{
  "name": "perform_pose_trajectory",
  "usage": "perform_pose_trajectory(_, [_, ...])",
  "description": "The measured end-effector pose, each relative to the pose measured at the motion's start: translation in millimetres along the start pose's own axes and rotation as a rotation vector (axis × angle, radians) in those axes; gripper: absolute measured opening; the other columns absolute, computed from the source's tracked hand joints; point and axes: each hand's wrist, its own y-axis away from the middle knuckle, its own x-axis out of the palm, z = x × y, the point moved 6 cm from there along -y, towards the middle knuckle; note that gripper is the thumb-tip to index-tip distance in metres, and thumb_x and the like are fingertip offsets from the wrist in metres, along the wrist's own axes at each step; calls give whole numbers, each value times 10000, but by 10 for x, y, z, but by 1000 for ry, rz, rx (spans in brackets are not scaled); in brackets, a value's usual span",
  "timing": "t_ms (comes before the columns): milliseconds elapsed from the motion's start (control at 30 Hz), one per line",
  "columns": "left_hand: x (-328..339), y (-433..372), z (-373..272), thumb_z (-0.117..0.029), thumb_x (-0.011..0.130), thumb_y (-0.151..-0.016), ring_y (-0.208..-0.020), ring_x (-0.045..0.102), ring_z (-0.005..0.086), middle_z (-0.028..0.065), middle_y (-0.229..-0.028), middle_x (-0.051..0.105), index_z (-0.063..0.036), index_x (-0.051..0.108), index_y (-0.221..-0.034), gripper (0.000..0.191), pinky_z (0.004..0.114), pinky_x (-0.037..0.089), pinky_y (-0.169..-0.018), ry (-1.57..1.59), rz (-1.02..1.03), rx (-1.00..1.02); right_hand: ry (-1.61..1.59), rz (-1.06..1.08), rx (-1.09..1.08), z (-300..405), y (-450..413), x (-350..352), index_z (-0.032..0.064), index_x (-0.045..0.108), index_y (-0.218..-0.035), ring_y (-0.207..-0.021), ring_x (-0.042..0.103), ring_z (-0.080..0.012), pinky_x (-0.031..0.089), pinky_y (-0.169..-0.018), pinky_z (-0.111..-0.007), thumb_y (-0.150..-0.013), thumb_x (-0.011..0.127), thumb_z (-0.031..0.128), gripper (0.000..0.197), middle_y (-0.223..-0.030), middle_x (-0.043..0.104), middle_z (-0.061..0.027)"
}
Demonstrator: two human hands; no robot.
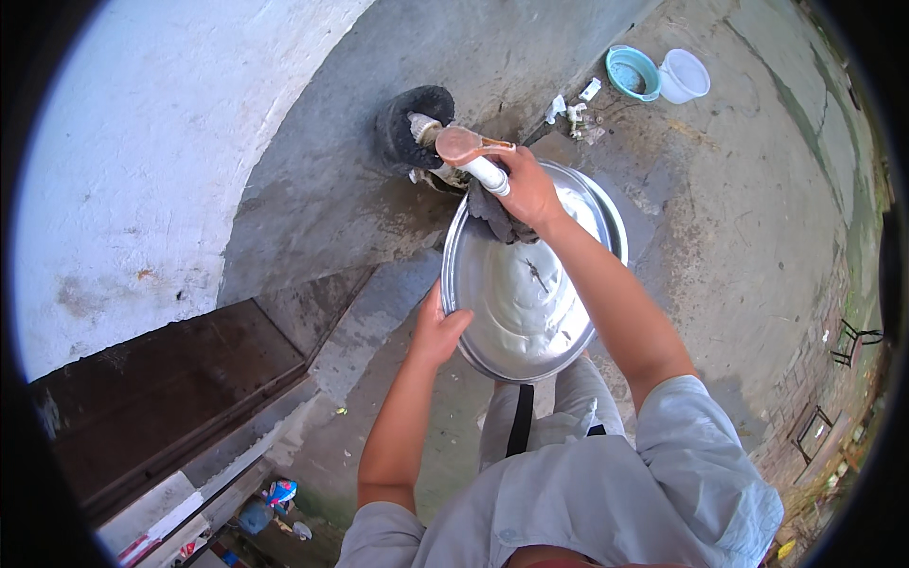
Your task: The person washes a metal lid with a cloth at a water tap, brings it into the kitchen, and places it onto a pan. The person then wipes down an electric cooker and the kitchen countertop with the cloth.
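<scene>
A round, shiny metal basin or lid (497, 298) is tilted in front of me, below a white plastic tap (486, 174) with a faded orange lever (465, 145). My left hand (440, 330) grips its near left rim, thumb on the inner face. At the tap's spout is my right hand (529, 188), fingers by the tip of the lever and partly hidden. A dark grey cloth (490, 213) bunches under that hand and hangs over the metal surface. A small dark mark (536, 273) shows near the middle of the metal. No water stream is plainly visible.
A black container (390, 131) surrounds the pipe at the wall. Farther off, a turquoise basin (628, 67) and a whitish tub (685, 74) stand on the concrete. Small litter (579, 117) lies by the wall. To the left is a dark recessed slab (170, 397).
</scene>
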Motion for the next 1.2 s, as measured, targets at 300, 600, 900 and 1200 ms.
perform_pose_trajectory(300, [-68, -183, -30, 52, 565, -671, -994, 500, 150, 68, -1118, 507, -17, 394, -1209, 569, 296, 397, -859, 104, 126, -119, 68, 350, -309, 765, 412, 330, 71, 541, -871, -747, 572, -341, 472, -678, -424, -677, 534, 219, 244, -959, 499, -159])
perform_pose_trajectory(600, [-128, -210, -40, -8, 502, -682, -844, 507, 123, 55, -952, 555, 25, 478, -1082, 403, 247, 411, -747, -53, -89, 88, -4, 269, -264, 743, 316, 221, 86, 552, -881, -781, 569, -289, 479, -666, -376, -685, 529, 187, 222, -974, 523, -104])
perform_pose_trajectory(900, [-29, -177, -48, 34, 425, -675, -793, 505, 87, 26, -887, 565, 13, 495, -1068, 400, 231, 418, -702, -85, -136, 116, -127, 56, -67, 556, 279, 108, 74, 565, -941, -869, 547, -340, 453, -764, -405, -703, 536, 190, 266, -1014, 517, -154])
perform_pose_trajectory(1200, [-24, -122, -73, 51, 453, -680, -782, 492, 78, 19, -885, 551, 15, 499, -1034, 359, 224, 408, -699, -11, -183, 119, -56, -26, -17, 307, 49, 70, 61, 559, -962, -867, 556, -362, 459, -757, -416, -739, 508, 201, 268, -1120, 478, -136])
